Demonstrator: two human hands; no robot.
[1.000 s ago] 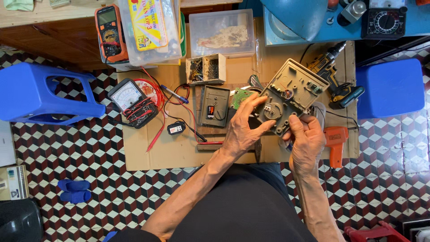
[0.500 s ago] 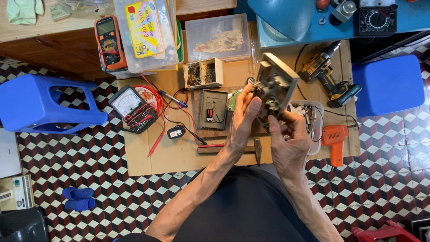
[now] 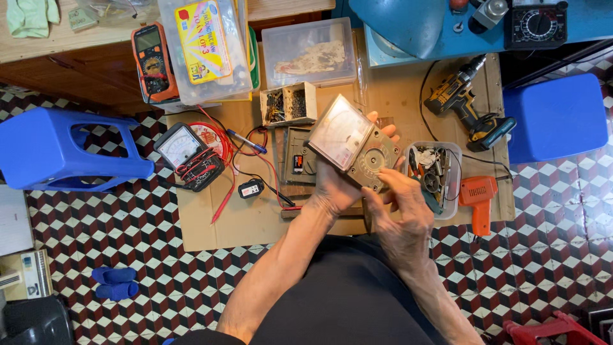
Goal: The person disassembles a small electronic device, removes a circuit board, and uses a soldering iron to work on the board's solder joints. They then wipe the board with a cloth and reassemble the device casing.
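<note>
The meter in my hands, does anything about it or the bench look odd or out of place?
The meter is held tilted, face up, in the left hand, right hand at its dial. It looks bare of its case. Red leads lie tangled on the second meter. Nothing looks spilled.

The left hand lies mostly hidden behind the analog meter; only its fingers peek past the top edge. The red case is cut off by the bottom edge. Contents of the small parts box are too small to tell.
</note>
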